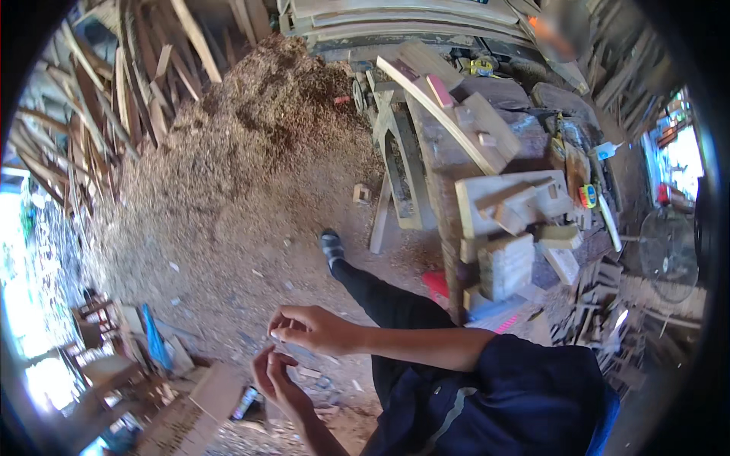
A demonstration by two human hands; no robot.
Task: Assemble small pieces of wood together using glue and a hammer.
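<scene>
My right hand [319, 331] reaches in from the right, its fingers bent in toward the thumb. Whatever may be at its fingertips is too small to make out. Just below it is my left hand [280, 378], fingers curved and thumb apart, with nothing visible between them. The two hands face each other closely, over the littered floor. My leg in dark trousers stretches out beyond them, ending in a dark shoe [331, 248].
A large heap of wood shavings [251, 129] covers the floor ahead. To the right, a workbench [441, 144] carries wooden blocks, boards and a yellow tape measure [587, 196]. Wood strips [122, 83] lean at far left. A cardboard sheet [179, 422] and a phone-like object [245, 403] lie lower left.
</scene>
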